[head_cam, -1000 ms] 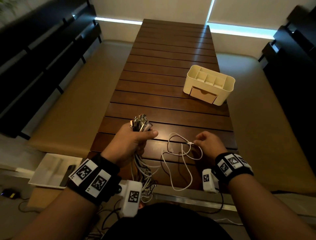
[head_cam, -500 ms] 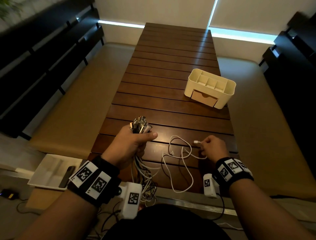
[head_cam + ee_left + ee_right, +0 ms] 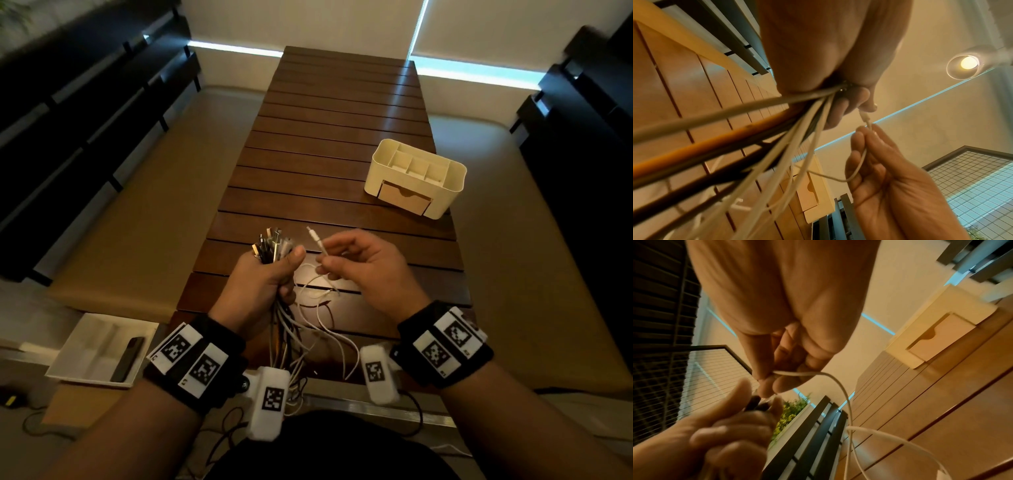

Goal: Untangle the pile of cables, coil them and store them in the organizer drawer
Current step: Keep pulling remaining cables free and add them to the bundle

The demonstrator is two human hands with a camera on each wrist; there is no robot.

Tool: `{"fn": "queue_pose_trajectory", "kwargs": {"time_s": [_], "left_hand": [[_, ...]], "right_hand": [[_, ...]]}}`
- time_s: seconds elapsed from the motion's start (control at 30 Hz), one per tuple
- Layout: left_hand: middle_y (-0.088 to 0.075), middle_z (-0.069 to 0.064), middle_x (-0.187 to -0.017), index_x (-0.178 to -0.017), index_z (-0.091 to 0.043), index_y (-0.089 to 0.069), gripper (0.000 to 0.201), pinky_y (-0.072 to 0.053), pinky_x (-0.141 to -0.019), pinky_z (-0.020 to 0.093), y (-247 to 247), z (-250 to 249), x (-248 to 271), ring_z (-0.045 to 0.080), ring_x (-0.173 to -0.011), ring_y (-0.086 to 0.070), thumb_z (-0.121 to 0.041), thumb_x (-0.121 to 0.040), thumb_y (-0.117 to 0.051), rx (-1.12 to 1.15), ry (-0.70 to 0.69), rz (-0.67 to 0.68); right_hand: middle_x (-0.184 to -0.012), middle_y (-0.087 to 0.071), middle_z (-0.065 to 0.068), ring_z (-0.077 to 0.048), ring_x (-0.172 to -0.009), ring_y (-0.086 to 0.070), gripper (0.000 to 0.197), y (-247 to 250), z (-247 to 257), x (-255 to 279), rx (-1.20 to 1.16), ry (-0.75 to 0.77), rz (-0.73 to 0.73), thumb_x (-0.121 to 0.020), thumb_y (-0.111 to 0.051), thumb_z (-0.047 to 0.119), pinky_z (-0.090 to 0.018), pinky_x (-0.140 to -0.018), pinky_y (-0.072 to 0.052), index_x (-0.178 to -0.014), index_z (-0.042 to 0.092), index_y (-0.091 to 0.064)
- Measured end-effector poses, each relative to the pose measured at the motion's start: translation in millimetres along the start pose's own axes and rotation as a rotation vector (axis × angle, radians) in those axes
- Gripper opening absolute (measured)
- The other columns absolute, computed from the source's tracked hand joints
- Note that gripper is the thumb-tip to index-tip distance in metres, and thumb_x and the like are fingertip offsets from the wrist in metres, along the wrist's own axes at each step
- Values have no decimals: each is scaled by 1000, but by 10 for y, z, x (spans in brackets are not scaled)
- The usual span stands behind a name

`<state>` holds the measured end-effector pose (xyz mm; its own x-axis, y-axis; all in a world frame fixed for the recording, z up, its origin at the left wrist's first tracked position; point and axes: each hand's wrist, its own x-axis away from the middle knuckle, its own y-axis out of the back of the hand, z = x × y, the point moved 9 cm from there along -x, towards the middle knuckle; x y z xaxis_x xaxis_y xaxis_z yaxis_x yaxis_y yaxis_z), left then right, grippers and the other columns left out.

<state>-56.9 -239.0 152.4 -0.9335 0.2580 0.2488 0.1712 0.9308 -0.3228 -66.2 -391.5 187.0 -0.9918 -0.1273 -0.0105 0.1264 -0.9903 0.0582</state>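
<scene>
So our left hand (image 3: 265, 281) is clenched around the bundle of cables (image 3: 274, 245), plugs sticking up out of the fist. Our right hand (image 3: 363, 265) pinches the white cable (image 3: 317, 240) near its plug, right beside the bundle. The organizer (image 3: 416, 178) sits further back on the slatted table (image 3: 342, 120), drawer (image 3: 404, 198) closed.

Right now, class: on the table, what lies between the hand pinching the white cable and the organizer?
Head view: only bare table slats lie between the right hand and the organizer.
</scene>
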Motion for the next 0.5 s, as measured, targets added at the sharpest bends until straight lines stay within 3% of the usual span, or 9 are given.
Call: {"fn": "queue_pose_trajectory", "kwargs": {"time_s": [0.13,0.27,0.4,0.5], "left_hand": [[-37,4,-64,-85,-9,-58,18,-35,-47,23,0,-36,-1,10,-47,-36,-24,-90,-66,-1,-29,27],[-41,5,-64,-89,-4,-58,22,-37,-46,23,10,-50,13,10,-46,-38,-23,-86,-68,17,-32,61],[-53,2,-64,-109,4,-59,36,-40,-45,21,4,-62,24,9,-47,-43,-22,-84,-68,21,-46,84],[-60,-1,-65,-96,-3,-65,21,-41,-47,22,16,-95,24,9,-49,-46,-20,-84,-68,1,-65,85]], "right_hand": [[-97,-75,-4,-20,-88,-73,22,-234,14,16,20,32,89,-91,-67,2,-34,-79,-59,-106,17,-70],[-101,-74,-12,-27,-92,-72,22,-268,-6,-6,17,33,78,-90,-67,2,-50,-86,-59,-107,16,-71],[-102,-75,-7,-25,-93,-72,28,-328,4,-3,21,52,92,-90,-68,3,-47,-84,-58,-106,25,-73],[-101,-74,-3,-20,-91,-72,29,-367,28,6,37,56,122,-91,-67,3,-44,-83,-58,-108,26,-73]]}}
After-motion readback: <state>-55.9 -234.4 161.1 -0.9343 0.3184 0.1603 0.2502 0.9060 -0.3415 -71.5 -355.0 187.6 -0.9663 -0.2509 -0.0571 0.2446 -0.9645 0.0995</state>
